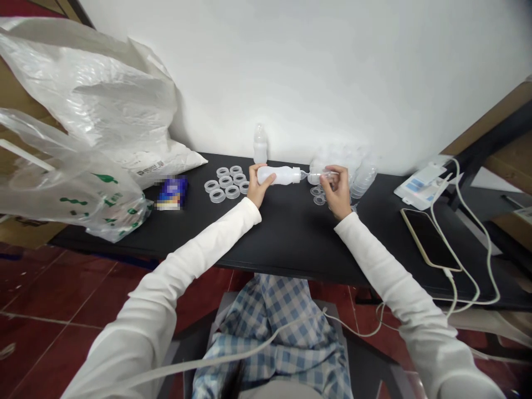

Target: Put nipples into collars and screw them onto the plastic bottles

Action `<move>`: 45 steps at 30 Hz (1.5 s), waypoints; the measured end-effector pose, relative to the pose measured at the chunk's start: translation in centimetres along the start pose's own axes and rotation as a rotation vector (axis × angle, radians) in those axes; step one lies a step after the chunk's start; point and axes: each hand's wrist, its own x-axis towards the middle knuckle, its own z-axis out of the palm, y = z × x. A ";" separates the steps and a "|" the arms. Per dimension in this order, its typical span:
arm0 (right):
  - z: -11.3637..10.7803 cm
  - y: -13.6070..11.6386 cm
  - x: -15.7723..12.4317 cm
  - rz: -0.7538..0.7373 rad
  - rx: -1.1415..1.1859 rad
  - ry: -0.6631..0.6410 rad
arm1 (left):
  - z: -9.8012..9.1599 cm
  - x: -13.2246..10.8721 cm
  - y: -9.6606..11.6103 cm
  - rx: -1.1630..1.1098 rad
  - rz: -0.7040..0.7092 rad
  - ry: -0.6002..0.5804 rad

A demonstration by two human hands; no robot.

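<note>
My left hand (258,185) is closed round a frosted white plastic bottle (278,175), held sideways with its mouth toward the right. In my right hand (338,191) is a clear plastic piece (319,174), pinched between the fingers. Its narrow end meets or nearly meets the bottle's mouth; whether it goes inside, I cannot tell. Several translucent rings (225,181) lie flat to the left of my left hand. Small clear round pieces (318,199) lie under and beside my right hand, partly hidden by it. Behind, a capped bottle (260,145) stands upright against the wall.
Several clear plastic pieces (366,174) are grouped at the back right. A white charging device (421,185), a phone (430,238) and loose cables sit on the black table (299,244) at the right. Plastic bags (120,100) and a blue packet (172,193) occupy the left.
</note>
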 end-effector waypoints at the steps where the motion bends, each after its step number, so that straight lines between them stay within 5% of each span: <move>1: 0.4 0.0 -0.3 0.011 0.044 -0.020 | 0.1 0.0 0.2 -0.043 -0.039 0.002; 12: 1.4 -0.7 -1.4 -0.020 0.116 -0.175 | 0.8 -0.4 3.7 -0.221 -0.262 -0.028; 18: 1.4 -1.0 -1.9 -0.138 -0.057 -0.276 | 0.9 -0.9 5.5 -0.337 -0.536 -0.248; 23: 1.9 -0.7 -1.9 -0.219 -0.074 -0.176 | 1.5 -1.2 6.2 -0.382 -0.619 -0.327; 34: 2.9 0.5 -2.3 -0.090 -0.137 -0.040 | 1.9 -1.7 7.0 -0.407 -0.639 -0.288; 45: 2.3 0.0 -2.2 -0.054 -0.137 -0.073 | 1.8 -1.9 7.6 -0.324 -0.784 -0.438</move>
